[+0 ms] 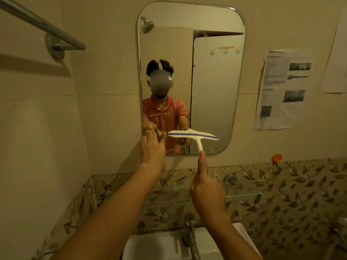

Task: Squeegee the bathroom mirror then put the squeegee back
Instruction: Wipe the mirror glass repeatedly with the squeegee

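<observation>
Above a white ceramic washbasin [150, 246] and its chrome tap [189, 233], a person works with 2 bare hands: the right hand [206, 194] is wrapped round the lower handle of a white T-shaped plastic squeegee with a blue edge stripe [193, 136], thumb laid straight up the shaft, while the left hand [153, 149] is spread flat, fingertips touching the lower left corner of the rounded rectangular frameless wall mirror [216, 81]. The squeegee's blade lies roughly level across the bottom part of the glass, right end slightly lower; whether the rubber presses the surface cannot be told. The risks look modest. The tilted blade could miss a strip and leave streaks, the bare fingertips may smear the corner they rest on, and a grip this low on the handle could let the tool twist or drop into the basin directly below. No brand shows on the squeegee. The white printed paper sheets with small photographs [283, 89] taped to the beige wall right of the mirror carry lines of text too blurred to read.
</observation>
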`<state>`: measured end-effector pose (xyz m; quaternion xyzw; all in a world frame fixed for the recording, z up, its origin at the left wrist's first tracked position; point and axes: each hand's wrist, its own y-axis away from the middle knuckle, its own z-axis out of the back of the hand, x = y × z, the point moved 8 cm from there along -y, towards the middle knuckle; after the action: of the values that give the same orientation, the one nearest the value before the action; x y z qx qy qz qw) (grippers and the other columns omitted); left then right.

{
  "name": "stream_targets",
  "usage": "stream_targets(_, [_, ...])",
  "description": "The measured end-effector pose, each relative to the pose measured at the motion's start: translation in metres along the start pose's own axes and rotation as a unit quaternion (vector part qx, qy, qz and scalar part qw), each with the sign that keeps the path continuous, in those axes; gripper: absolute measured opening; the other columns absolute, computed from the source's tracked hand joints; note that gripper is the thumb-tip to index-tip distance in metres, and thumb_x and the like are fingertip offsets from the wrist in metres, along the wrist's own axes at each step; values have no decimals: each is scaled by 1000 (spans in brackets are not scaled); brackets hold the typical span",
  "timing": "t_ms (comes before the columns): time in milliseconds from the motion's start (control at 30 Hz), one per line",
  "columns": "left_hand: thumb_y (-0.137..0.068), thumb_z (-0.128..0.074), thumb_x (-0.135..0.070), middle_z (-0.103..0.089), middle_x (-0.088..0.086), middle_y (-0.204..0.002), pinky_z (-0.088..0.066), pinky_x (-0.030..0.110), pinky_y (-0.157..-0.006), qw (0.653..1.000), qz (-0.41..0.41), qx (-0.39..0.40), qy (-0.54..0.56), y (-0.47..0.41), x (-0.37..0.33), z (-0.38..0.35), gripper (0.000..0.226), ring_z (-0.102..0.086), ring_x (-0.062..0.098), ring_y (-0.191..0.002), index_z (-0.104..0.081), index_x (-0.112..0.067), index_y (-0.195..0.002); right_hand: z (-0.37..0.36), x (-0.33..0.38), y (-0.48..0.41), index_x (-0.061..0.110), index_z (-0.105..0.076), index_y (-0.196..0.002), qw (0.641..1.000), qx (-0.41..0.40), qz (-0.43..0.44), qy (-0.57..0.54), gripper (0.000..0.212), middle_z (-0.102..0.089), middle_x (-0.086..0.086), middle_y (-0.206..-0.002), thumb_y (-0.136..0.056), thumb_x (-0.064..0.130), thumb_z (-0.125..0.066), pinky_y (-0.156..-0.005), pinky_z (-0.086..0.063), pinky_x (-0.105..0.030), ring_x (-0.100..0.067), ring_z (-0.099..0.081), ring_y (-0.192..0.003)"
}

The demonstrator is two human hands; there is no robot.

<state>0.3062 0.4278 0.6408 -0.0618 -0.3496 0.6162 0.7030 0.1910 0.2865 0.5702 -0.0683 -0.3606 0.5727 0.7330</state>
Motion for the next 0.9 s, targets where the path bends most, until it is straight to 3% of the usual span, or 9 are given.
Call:
stream_targets(133, [-78, -67, -54, -2, 32, -156, -31, 43, -103, 1000, 0, -8, 15, 2, 3, -2, 110, -19, 43, -135, -2, -23, -161, 16, 1, -9, 38, 28, -152, 999, -4, 7, -31, 79, -50, 4, -62, -107, 28, -36, -46, -39, -28, -10, -46, -51])
stream_targets(233, [-75, -66, -56, 2, 31, -159, -28, 46, -107, 998, -3, -16, 59, 7, 5, -3, 106, -16, 43, -138, -10, -28, -160, 46, 9, -24, 45, 23, -153, 994, -48, 35, -89, 80, -56, 0, -65, -106, 31, -39, -47, -51, -37, -16, -53, -51])
stream_targets(300, [-73, -65, -59, 10, 30, -160, -24, 50, -111, 995, -6, -18, 101, 11, 7, -8, 108, -8, 45, -143, -7, -31, -160, 68, 19, -37, 47, 21, -154, 991, -70, 63, -96, 80, -56, -1, -65, -105, 31, -41, -49, -54, -41, -18, -54, -51])
stream_targets(500, [-82, -57, -65, 40, 25, -153, -8, 60, -117, 983, 15, -26, 180, 30, -5, -20, 108, 26, 43, -146, 15, -35, -157, 106, 66, -63, 44, 18, -155, 988, -67, 133, -31, 70, -53, 2, -63, -107, 46, -32, -48, -53, -36, -15, -53, -50])
stream_targets(600, [-80, -61, -59, 20, 26, -160, -17, 62, -115, 974, 17, -38, 221, 44, -24, -23, 100, 12, 45, -148, -7, -34, -160, 102, 88, -69, 43, 14, -157, 983, -57, 175, -11, 65, -55, 0, -64, -107, 50, -27, -45, -48, -31, -16, -53, -48])
stream_targets(733, [-73, -65, -65, -10, 29, -161, -26, 60, -110, 974, 55, -41, 216, 53, -40, -28, 92, -11, 46, -145, -36, -29, -153, 95, 117, -69, 39, 13, -158, 973, -45, 223, 30, 67, -54, 0, -69, -109, 41, -32, -43, -39, -25, -12, -48, -47])
stream_targets(800, [-76, -60, -71, -11, 28, -160, -24, 57, -110, 971, 77, -31, 225, 54, -43, -31, 87, -12, 44, -144, -39, -30, -150, 91, 131, -67, 36, 11, -160, 968, -30, 247, 45, 68, -53, 0, -83, -109, 35, -34, -41, -32, -22, -9, -45, -48])
stream_targets(900, [-83, -51, -74, 0, 23, -163, -17, 56, -116, 959, 100, -1, 265, 52, -46, -40, 86, -1, 41, -146, -26, -35, -155, 87, 144, -69, 33, 9, -160, 964, -29, 257, 54, 70, -55, -6, -92, -109, 28, -37, -40, -30, -22, -8, -43, -48])
